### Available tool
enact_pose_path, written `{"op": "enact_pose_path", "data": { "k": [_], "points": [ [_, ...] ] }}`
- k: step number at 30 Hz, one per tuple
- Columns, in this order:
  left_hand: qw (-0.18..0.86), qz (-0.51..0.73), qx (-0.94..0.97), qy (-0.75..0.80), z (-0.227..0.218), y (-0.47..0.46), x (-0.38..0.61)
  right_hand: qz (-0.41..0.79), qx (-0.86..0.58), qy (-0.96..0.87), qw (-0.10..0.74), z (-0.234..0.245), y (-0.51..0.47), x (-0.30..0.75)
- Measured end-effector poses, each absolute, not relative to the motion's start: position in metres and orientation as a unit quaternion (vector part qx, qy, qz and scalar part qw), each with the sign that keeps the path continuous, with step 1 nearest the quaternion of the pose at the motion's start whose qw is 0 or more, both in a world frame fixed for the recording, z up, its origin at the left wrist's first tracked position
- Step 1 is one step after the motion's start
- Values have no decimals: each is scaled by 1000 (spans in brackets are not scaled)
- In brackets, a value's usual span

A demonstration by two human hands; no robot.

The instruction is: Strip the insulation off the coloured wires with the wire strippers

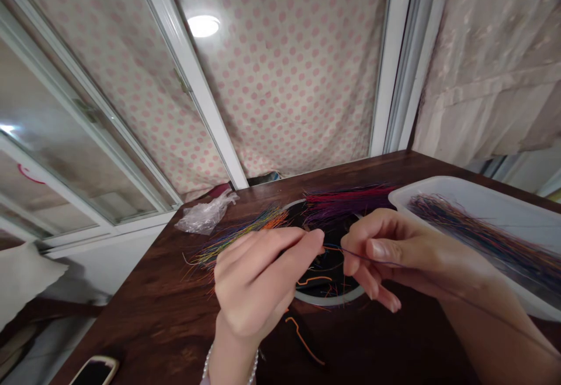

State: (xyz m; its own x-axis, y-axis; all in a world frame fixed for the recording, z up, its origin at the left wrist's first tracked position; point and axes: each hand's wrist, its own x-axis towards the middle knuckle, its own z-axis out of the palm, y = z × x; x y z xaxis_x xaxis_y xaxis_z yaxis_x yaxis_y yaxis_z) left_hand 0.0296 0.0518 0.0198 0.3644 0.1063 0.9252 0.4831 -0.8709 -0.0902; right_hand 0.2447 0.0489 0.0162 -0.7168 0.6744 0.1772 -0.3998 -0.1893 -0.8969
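Right now, a thin dark strand [363, 255] is stretching between the two hands just above a round black dish [328, 302], its long axis running nearly level across the view and sloping gently down to the right, and its tail seems to trail on past the right forearm toward the lower corner. The left hand [256, 283] is curling over the strand's near end at the dish's middle, its fingertips pressed together on it, though the fingers hide exactly how it sits. The right hand [385, 256] is pinching the strand between thumb and forefinger, with its other fingers curving loosely below. A multicoloured tuft of strands [239, 239] is fanning out to the left of the dish, and a red and purple tuft [346, 204] is lying across its far edge. A bent orange wire [302, 338] is resting just below the dish on a dark wooden table [131, 315]. To the right of the dish, a white plastic tray [482, 198] is holding a long bunch of fine mixed strands [477, 239]. Farther left of the dish, a crumpled clear plastic bag [205, 212] is sitting on the table, and a phone [96, 370] is lying near the table's near edge.
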Motion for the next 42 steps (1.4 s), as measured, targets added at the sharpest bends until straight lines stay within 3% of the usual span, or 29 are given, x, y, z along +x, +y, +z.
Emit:
{"op": "enact_pose_path", "data": {
  "k": [11, 14, 19, 23, 30, 42],
  "points": [
    [147, -539, -810, -177, 27, 51, 36, 727, -189, -548, 369, 16, 50, 243],
    [164, -527, -814, -180, 26, 52, 36, 607, -241, -607, 453, 16, 50, 239],
    [147, -539, -798, -224, 23, 51, 44, 267, -343, -661, 611, 15, 45, 231],
    [72, -584, -743, -319, 18, 46, 55, 95, -351, -687, 629, 11, 40, 226],
    [-43, -650, -668, -359, 11, 44, 68, -23, -314, -716, 623, 9, 33, 217],
    [231, -544, -724, -356, 9, 47, 62, -64, -342, -706, 617, 6, 34, 216]
  ]
}}
